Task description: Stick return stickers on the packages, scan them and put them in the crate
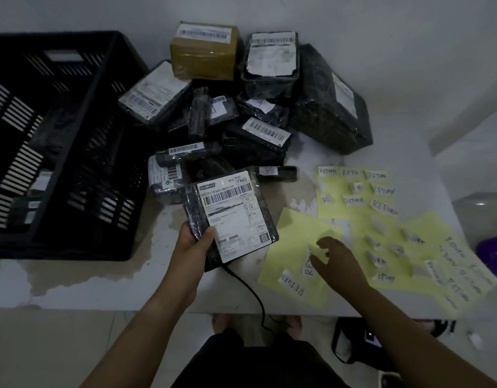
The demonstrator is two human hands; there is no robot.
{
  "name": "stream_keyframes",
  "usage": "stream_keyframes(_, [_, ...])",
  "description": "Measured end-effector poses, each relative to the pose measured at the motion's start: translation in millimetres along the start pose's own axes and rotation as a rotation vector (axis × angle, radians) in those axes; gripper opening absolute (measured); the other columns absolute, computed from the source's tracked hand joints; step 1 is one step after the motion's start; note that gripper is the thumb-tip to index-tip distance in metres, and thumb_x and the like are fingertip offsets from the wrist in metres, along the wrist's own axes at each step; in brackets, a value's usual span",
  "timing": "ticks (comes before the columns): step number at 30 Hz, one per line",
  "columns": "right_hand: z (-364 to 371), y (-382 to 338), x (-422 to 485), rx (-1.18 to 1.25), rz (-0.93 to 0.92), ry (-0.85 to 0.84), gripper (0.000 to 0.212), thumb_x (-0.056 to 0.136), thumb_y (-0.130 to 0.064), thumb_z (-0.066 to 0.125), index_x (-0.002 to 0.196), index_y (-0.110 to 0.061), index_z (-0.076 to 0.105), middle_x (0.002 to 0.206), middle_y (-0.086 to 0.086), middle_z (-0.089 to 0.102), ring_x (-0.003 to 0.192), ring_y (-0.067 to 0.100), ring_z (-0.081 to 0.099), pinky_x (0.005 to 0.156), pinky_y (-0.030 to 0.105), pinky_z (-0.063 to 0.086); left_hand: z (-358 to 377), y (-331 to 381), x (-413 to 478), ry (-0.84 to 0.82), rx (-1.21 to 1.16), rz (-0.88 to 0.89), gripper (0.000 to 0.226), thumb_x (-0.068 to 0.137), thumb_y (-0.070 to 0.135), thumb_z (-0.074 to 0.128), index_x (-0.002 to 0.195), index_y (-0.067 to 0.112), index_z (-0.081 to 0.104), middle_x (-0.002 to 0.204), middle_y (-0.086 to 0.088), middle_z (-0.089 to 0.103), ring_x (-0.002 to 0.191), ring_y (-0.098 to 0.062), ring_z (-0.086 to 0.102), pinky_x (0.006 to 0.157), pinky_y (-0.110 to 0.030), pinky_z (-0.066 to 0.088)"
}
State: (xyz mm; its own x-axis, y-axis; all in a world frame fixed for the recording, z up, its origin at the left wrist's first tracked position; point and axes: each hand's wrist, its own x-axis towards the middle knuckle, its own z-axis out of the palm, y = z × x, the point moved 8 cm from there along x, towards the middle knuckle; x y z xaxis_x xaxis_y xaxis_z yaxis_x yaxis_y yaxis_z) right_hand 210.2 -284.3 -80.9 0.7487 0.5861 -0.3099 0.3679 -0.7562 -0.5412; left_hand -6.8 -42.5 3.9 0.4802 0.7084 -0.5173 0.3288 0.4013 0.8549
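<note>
My left hand (191,244) grips a flat black package (232,217) with a white shipping label, held a little above the table's front part. My right hand (334,258) hovers with loosely spread fingers over a yellow sheet (292,247), its fingertips at a white "RETURN" sticker (309,265). A second "RETURN" sticker (291,285) lies lower on that sheet. More yellow sheets with return stickers (381,207) lie to the right. The black slatted crate (82,152) stands at the left, holding a few packages. A pile of wrapped packages (258,133) fills the table's middle back.
A brown cardboard box (204,51) sits at the back of the pile. A black cable (250,292) runs from under the held package over the table's front edge. A purple object (493,252) sits at the far right. A dark bag (362,340) lies on the floor.
</note>
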Motion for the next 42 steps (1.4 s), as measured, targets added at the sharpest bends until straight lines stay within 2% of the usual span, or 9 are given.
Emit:
stream_keyframes(9, [3.5,2.5,11.0,-0.132,0.032,-0.042,0.008,0.096,-0.016,0.055,0.093,-0.009,0.056,0.08,0.004,0.052,0.07,0.023,0.051,0.056,0.03,0.034,10.0,4.3,-2.7,0.012,-0.016,0.004,0.024,0.107,0.021,0.054,0.121,0.039,0.059,0.126,0.011,0.072,0.119,-0.02,0.067,0.105,-0.055,0.051])
stream_keyframes(12, [-4.7,6.9,9.0,0.053,0.12,-0.091,0.015,0.099,-0.021,0.05,0.086,-0.015,0.046,0.071,0.001,0.052,0.064,0.02,0.051,0.054,0.028,0.035,12.1,6.3,-3.7,0.007,-0.022,-0.002,0.025,0.106,0.021,0.054,0.123,0.039,0.058,0.125,0.012,0.072,0.118,-0.018,0.067,0.104,-0.053,0.052])
stream_keyframes(14, [-17.5,2.6,2.1,0.29,0.177,-0.077,0.016,0.099,-0.026,0.054,0.086,-0.017,0.055,0.083,0.004,0.062,0.077,0.025,0.06,0.069,0.037,0.048,12.4,8.0,-4.5,0.008,-0.033,-0.005,0.025,0.106,0.022,0.055,0.124,0.039,0.058,0.125,0.012,0.072,0.118,-0.017,0.067,0.104,-0.053,0.053])
stream_keyframes(16, [-43.3,-12.4,-7.8,0.475,0.189,0.044,0.016,0.097,-0.027,0.058,0.084,-0.018,0.061,0.088,0.006,0.065,0.083,0.027,0.062,0.076,0.043,0.051,13.1,11.6,-5.3,0.004,-0.04,0.001,0.026,0.106,0.022,0.055,0.127,0.038,0.058,0.126,0.012,0.072,0.119,-0.017,0.067,0.104,-0.053,0.052])
stream_keyframes(20, [-94.4,-65.1,-29.1,0.666,0.108,0.213,0.017,0.095,-0.026,0.062,0.081,-0.016,0.065,0.083,0.015,0.065,0.079,0.035,0.059,0.069,0.038,0.046,14.4,18.3,-8.0,0.018,-0.064,-0.007,0.024,0.106,0.024,0.055,0.125,0.037,0.06,0.125,0.009,0.072,0.117,-0.02,0.068,0.104,-0.053,0.053])
stream_keyframes(25, [-125.1,-139.1,-41.7,0.621,-0.071,0.243,0.014,0.091,-0.025,0.068,0.078,-0.025,0.067,0.071,-0.008,0.068,0.062,0.005,0.059,0.06,0.022,0.041,22.3,32.4,-14.0,0.042,-0.121,-0.025,0.017,0.104,0.028,0.059,0.117,0.038,0.061,0.126,0.001,0.068,0.116,-0.026,0.065,0.104,-0.055,0.051])
stream_keyframes(27, [-129.7,-159.5,-41.0,0.62,-0.119,0.236,0.01,0.09,-0.023,0.07,0.081,-0.027,0.069,0.077,-0.013,0.072,0.069,0.001,0.065,0.063,0.02,0.045,25.7,39.5,-15.2,0.027,-0.139,-0.01,0.022,0.103,0.028,0.06,0.124,0.035,0.06,0.127,0.001,0.069,0.117,-0.027,0.065,0.105,-0.056,0.05])
stream_keyframes(34, [-128.4,-197.6,-35.3,0.705,-0.138,0.177,0.012,0.084,-0.026,0.077,0.083,-0.023,0.065,0.074,0.005,0.071,0.073,0.02,0.07,0.068,0.033,0.052,29.6,70.6,-25.6,-0.045,-0.209,0.085,0.054,0.078,0.053,0.076,0.13,0.049,0.059,0.127,0.016,0.07,0.122,-0.017,0.065,0.108,-0.051,0.048])
stream_keyframes(42, [-119.2,-228.6,-34.5,0.528,-0.217,0.209,0.016,0.084,-0.031,0.076,0.086,-0.025,0.062,0.066,-0.013,0.063,0.062,0.003,0.061,0.056,0.012,0.043,24.7,91.5,-35.3,-0.061,-0.198,0.191,0.083,0.066,0.067,0.072,0.142,0.046,0.048,0.134,0.018,0.066,0.124,-0.011,0.063,0.108,-0.049,0.05])
